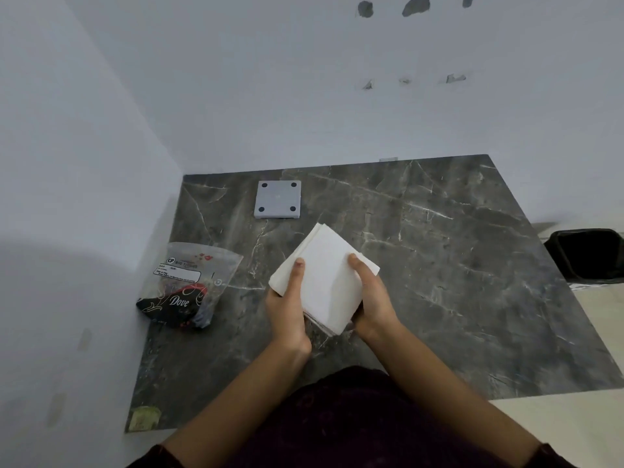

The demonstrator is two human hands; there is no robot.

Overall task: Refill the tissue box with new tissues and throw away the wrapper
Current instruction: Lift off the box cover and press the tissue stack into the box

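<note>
L hand [287, 310] & R hand [371, 298] both grip tissue stack [324, 275]; "Dove" wrapper [189, 285] at its 9 o'clock on worktop [439, 265].

Back wall [304, 96]: white, with grey chipped patches [416, 5] high up.
Left wall [67, 163]: white, meets the back wall in a corner; soft shadow low down.
Desk [439, 265]: dark grey marble, pale veins.
Floor [601, 315]: pale beige, at right.
</note>
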